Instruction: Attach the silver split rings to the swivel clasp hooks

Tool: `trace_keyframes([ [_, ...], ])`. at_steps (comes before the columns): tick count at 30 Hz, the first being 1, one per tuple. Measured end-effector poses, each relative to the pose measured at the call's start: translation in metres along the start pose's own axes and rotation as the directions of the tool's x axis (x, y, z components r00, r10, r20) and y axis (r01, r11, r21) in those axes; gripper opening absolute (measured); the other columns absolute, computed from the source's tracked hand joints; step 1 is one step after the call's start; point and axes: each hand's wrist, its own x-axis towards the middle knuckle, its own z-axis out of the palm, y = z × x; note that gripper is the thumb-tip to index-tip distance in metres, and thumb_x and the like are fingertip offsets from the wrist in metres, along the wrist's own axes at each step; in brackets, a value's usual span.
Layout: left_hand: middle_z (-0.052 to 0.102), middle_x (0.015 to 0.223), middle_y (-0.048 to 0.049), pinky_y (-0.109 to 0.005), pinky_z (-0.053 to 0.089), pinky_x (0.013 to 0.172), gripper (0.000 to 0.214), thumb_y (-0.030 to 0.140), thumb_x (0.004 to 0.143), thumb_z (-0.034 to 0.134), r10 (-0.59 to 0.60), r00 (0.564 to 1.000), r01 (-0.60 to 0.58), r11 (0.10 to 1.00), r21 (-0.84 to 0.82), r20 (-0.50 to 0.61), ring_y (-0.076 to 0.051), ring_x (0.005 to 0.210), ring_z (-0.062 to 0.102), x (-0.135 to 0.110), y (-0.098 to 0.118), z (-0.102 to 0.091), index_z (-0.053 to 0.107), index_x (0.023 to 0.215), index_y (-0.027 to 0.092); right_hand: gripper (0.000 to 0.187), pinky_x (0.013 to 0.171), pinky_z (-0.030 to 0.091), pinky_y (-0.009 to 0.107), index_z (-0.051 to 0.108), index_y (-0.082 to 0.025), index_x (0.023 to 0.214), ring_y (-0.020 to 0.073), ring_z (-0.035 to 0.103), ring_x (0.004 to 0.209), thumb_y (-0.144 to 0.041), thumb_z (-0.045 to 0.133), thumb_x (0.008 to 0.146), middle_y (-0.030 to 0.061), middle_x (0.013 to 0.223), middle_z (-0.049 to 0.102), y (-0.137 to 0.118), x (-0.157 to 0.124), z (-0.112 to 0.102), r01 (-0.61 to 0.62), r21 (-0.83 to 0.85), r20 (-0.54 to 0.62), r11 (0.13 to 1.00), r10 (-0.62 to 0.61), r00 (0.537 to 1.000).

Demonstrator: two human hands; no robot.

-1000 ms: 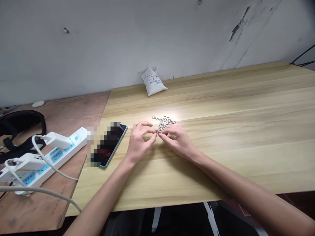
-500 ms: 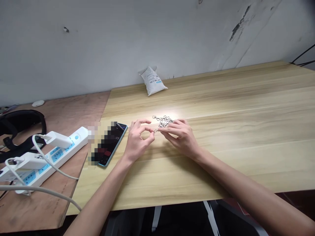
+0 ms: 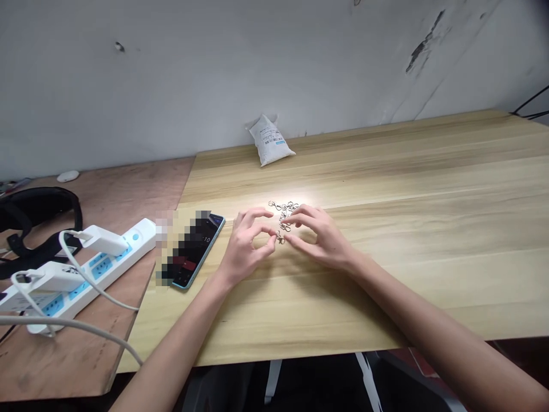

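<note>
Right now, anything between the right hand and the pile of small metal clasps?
Nothing visible. The right hand is right at the pile, its fingers overlapping part of it in view. The phone lies beyond the left hand; the package sits behind the pile.

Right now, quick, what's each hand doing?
Left hand: closed, pinching a small, silvery metal hook clasp.
Right hand: open beside that clasp; whether it touches it, I can't tell.
</note>
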Motion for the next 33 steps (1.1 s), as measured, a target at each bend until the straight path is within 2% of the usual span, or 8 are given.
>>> trace_keyframes([
  [6,0.063,0.121,-0.0054,-0.049,0.041,0.106,0.009,0.012,0.083,0.065,0.076,0.996,-0.076,0.997,0.012,0.056,-0.026,0.126,0.048,-0.001,0.001,0.000,0.064,0.082,0.022,0.021,0.079,0.038,0.036,0.070,-0.023,0.086,0.0193,0.056,0.085,-0.031,0.053,0.096,0.0045,0.087,0.067,0.004,0.001,0.006,0.096,-0.029,0.130,0.995,-0.092,0.987],
  [9,0.063,0.122,-0.0050,-0.050,0.040,0.108,0.011,0.011,0.083,0.064,0.035,0.993,-0.036,0.999,0.009,0.108,-0.026,0.129,0.046,-0.001,-0.001,0.000,0.063,0.079,0.021,0.021,0.085,0.037,0.039,0.072,-0.027,0.095,0.0198,0.055,0.085,-0.030,0.052,0.098,0.0031,0.085,0.070,0.006,0.001,0.002,0.143,-0.157,0.104,0.977,-0.128,0.986],
  [12,0.061,0.127,-0.0046,-0.050,0.039,0.110,0.010,0.012,0.085,0.063,-0.015,0.985,0.018,1.000,-0.014,0.175,-0.025,0.133,0.043,-0.001,-0.005,0.000,0.063,0.080,0.021,0.027,0.087,0.037,0.039,0.071,-0.028,0.103,0.0193,0.054,0.083,-0.019,0.046,0.099,0.0026,0.084,0.070,-0.002,0.000,0.001,0.234,-0.246,0.125,0.941,-0.209,0.970],
  [16,0.059,0.131,-0.0058,-0.053,0.040,0.108,0.008,0.017,0.086,0.063,-0.025,0.970,0.016,0.999,0.037,0.242,-0.027,0.135,0.042,-0.003,-0.013,-0.004,0.065,0.080,0.021,0.031,0.079,0.040,0.036,0.069,-0.026,0.102,0.0190,0.055,0.084,-0.012,0.042,0.097,0.0040,0.089,0.071,-0.017,-0.005,0.008,0.326,-0.148,0.193,0.934,-0.296,0.936],
  [20,0.060,0.129,-0.0067,-0.054,0.041,0.107,0.008,0.014,0.083,0.065,-0.012,0.975,-0.014,0.994,0.112,0.222,-0.028,0.132,0.045,-0.002,-0.015,-0.008,0.066,0.079,0.020,0.026,0.069,0.040,0.033,0.069,-0.023,0.093,0.0184,0.055,0.076,-0.020,0.043,0.098,0.0039,0.081,0.069,-0.013,-0.007,0.012,0.188,-0.127,0.147,0.974,-0.169,0.975],
  [24,0.061,0.129,-0.0068,-0.053,0.041,0.106,0.006,0.015,0.084,0.066,0.074,0.979,-0.102,0.984,0.145,0.189,-0.028,0.132,0.045,-0.001,-0.012,-0.008,0.065,0.081,0.021,0.017,0.073,0.042,0.033,0.067,-0.021,0.096,0.0184,0.058,0.080,-0.033,0.056,0.094,0.0045,0.084,0.068,-0.003,-0.005,0.014,0.005,-0.061,0.032,0.998,-0.003,0.999],
  [28,0.061,0.129,-0.0068,-0.051,0.042,0.104,0.005,0.017,0.085,0.064,0.133,0.978,-0.160,0.973,0.166,0.160,-0.029,0.131,0.046,-0.001,-0.007,-0.008,0.065,0.082,0.021,0.014,0.082,0.040,0.036,0.068,-0.023,0.093,0.0191,0.059,0.090,-0.036,0.061,0.092,0.0045,0.094,0.066,-0.002,-0.004,0.020,-0.026,-0.002,0.052,1.000,0.026,0.998],
  [33,0.061,0.130,-0.0056,-0.048,0.040,0.105,0.005,0.017,0.085,0.065,0.119,0.984,-0.142,0.972,0.185,0.130,-0.028,0.132,0.045,-0.003,-0.006,-0.004,0.065,0.082,0.022,0.007,0.085,0.040,0.037,0.068,-0.024,0.088,0.0184,0.059,0.091,-0.028,0.063,0.090,0.0024,0.093,0.067,-0.006,-0.003,0.024,-0.088,0.043,0.034,0.995,0.086,0.996],
])
